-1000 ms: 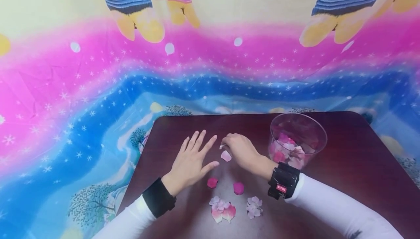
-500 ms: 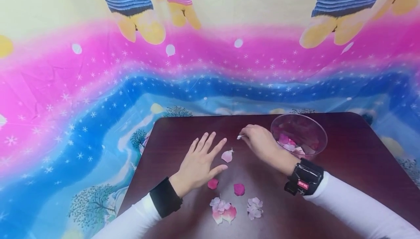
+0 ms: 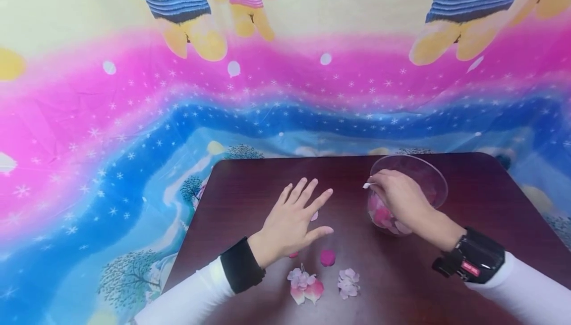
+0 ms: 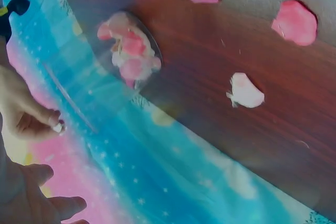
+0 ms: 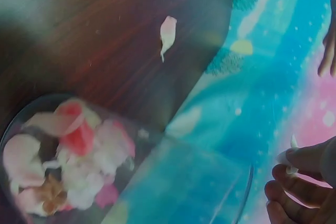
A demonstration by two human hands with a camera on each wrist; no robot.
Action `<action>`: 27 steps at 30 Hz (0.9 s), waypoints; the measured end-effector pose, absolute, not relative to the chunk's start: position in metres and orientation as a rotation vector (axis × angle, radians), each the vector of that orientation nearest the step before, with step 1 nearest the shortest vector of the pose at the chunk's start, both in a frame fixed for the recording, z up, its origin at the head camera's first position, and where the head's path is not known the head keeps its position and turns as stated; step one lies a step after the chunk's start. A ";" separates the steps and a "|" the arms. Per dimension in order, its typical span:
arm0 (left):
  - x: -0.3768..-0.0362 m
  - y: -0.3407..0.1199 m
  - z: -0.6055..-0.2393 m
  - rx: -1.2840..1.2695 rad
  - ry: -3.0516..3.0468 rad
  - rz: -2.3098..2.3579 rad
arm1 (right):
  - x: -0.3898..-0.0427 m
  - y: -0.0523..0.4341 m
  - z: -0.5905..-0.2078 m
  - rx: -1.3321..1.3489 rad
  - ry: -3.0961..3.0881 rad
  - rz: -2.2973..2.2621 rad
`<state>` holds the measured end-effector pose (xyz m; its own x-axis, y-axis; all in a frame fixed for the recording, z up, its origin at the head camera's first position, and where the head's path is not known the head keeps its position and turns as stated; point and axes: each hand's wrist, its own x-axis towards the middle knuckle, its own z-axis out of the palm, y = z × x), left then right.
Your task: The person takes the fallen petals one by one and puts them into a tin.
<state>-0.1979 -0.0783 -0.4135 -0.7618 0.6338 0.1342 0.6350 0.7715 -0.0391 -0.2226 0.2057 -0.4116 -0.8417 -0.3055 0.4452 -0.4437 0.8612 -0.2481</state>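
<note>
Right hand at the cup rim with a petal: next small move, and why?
Probably open the fingers and let the petal drop into the clear cup. The right hand pinches the pale petal right at the cup's rim, above the petals already inside, so a slight shift inward and release looks enough. The left hand lies flat over the table.

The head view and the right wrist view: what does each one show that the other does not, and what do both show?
Only the head view shows the left hand spread flat on the table, and the flower clusters near it. Only the right wrist view looks down into the cup at the petals at its bottom. Both show the right hand pinching a white petal at the clear cup.
</note>
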 end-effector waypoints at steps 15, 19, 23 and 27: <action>-0.184 -0.060 -0.415 -1.114 -2.762 0.096 | -0.216 0.247 -0.392 0.449 -2.564 0.443; -0.184 -0.061 -0.417 -1.110 -2.777 0.089 | -0.218 0.256 -0.394 0.396 -2.641 0.431; -0.183 -0.062 -0.420 -1.106 -2.790 0.092 | -0.221 0.266 -0.403 0.360 -2.854 0.294; -0.183 -0.065 -0.424 -1.098 -2.803 0.088 | -0.223 0.272 -0.413 0.329 -3.051 0.188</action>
<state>-0.1829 -0.0645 -0.4239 -0.7270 0.6795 0.0992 0.6719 0.7337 -0.1011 -0.2232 0.2723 -0.4125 -0.9749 -0.2083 0.0792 -0.2164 0.9696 -0.1139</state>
